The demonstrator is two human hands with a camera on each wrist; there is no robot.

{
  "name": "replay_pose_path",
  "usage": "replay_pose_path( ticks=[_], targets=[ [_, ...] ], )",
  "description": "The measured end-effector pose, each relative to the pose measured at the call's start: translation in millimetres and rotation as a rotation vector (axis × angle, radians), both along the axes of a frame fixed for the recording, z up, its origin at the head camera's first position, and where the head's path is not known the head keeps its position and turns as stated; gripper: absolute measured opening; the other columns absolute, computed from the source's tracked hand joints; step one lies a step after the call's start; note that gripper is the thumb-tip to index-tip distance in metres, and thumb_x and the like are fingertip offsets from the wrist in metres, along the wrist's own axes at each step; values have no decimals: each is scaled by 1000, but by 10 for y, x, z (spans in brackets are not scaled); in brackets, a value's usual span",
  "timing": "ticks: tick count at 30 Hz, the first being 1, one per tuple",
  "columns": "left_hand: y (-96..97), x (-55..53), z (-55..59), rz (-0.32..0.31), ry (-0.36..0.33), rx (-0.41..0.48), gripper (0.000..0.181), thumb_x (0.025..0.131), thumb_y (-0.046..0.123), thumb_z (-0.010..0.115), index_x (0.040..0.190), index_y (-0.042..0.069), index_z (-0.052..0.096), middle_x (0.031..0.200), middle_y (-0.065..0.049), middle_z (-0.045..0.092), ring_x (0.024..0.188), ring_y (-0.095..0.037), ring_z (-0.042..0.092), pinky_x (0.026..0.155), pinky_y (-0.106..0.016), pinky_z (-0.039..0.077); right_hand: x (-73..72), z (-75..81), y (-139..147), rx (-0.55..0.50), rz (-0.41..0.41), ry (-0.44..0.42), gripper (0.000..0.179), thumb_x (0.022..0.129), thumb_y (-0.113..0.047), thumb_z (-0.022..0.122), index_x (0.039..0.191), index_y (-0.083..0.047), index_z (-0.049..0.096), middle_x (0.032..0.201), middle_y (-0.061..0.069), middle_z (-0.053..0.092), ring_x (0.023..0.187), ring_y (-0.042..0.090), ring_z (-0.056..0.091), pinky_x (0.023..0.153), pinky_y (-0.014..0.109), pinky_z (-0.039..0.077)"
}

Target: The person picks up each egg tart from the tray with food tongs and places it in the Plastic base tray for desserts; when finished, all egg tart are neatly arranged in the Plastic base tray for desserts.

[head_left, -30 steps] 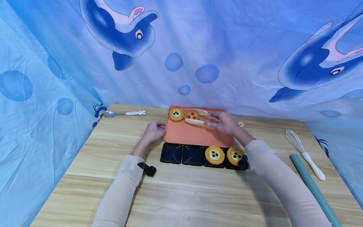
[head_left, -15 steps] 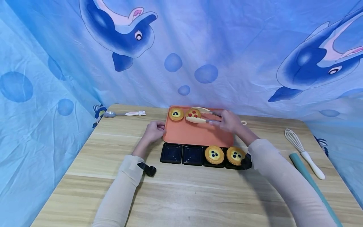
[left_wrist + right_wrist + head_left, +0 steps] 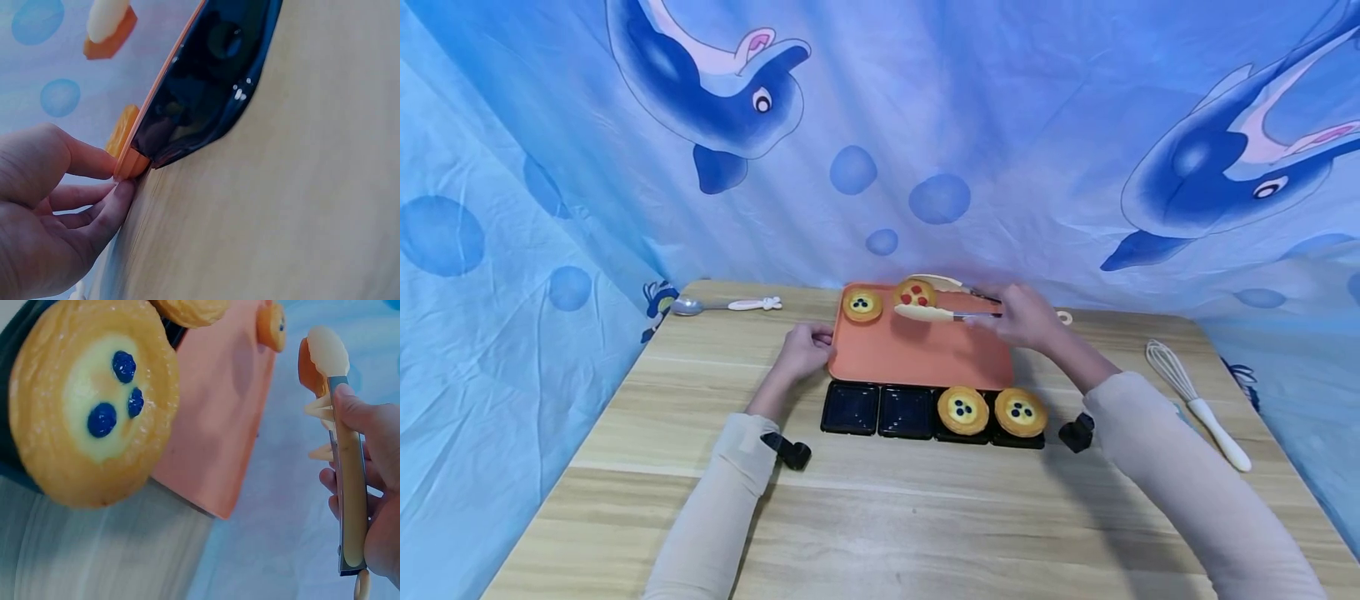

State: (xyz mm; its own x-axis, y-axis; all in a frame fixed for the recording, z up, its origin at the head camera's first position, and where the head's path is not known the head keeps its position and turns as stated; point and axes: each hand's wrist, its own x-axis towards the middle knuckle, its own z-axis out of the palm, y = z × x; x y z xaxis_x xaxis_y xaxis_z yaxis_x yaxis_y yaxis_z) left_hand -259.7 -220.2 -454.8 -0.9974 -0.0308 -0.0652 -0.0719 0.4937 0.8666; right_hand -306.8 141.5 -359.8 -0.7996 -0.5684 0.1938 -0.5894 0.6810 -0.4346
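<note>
My left hand [image 3: 802, 350] pinches the left rim of the orange tray [image 3: 917, 358]; the left wrist view shows thumb and fingers on that rim. With my right hand [image 3: 1028, 317] I grip cream-tipped tongs [image 3: 349, 475]. Between the tongs' tips is a tart with red berries [image 3: 915, 293], raised above the tray's back part; in the right wrist view the tips hide most of it. A tart with blue berries [image 3: 862, 305] sits in the tray's back left corner.
Black square dishes [image 3: 850, 408] stand in a row before the tray. The two right ones hold blue-berry tarts [image 3: 1021, 412]. A spoon [image 3: 722, 306] lies back left, a whisk [image 3: 1198, 404] at right. A green stick there is mostly hidden by my right sleeve.
The tongs have taken hold of the red-berry tart and lifted it off the tray, slightly up and to the right. My left hand keeps its place on the rim.
</note>
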Motion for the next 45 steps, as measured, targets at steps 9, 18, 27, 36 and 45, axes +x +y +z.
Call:
replay_pose_path(
  ticks=[9,18,27,36,45],
  targets=[
    [-2,26,20,-1,11,-9,36,87,-2,60,122,-10,61,106,-20,63,96,-30,61,82,-37,54,274,70,113,16,80,122,56,83,-31,81,129,-3,65,123,17,67,49,17,51,51,33,42],
    [-5,20,-21,3,-11,15,37,87,-1,58,124,-9,60,107,-18,62,95,-26,60,80,-33,53,605,76,169,28,117,119,59,84,-38,80,130,-6,65,123,11,67,105,28,66,78,47,56],
    [-6,8,-18,-2,9,-12,36,87,-1,59,122,-9,62,105,-18,63,95,-27,61,82,-35,53,775,-19,244,4,140,82,58,84,-37,80,133,-9,64,128,9,65,108,28,66,84,49,55],
    [-11,-6,-14,-7,14,-24,35,87,0,60,121,-9,62,106,-18,64,96,-28,62,82,-35,54,902,-118,258,-10,191,93,55,82,-31,82,131,-10,66,128,8,65,109,26,65,83,47,56],
    [-7,3,-27,-2,4,-27,33,88,1,61,120,-7,63,106,-18,64,97,-29,62,83,-37,54,950,-120,182,4,227,109,58,80,-32,84,131,-10,66,128,7,65,112,26,64,84,45,55]
  ],
)
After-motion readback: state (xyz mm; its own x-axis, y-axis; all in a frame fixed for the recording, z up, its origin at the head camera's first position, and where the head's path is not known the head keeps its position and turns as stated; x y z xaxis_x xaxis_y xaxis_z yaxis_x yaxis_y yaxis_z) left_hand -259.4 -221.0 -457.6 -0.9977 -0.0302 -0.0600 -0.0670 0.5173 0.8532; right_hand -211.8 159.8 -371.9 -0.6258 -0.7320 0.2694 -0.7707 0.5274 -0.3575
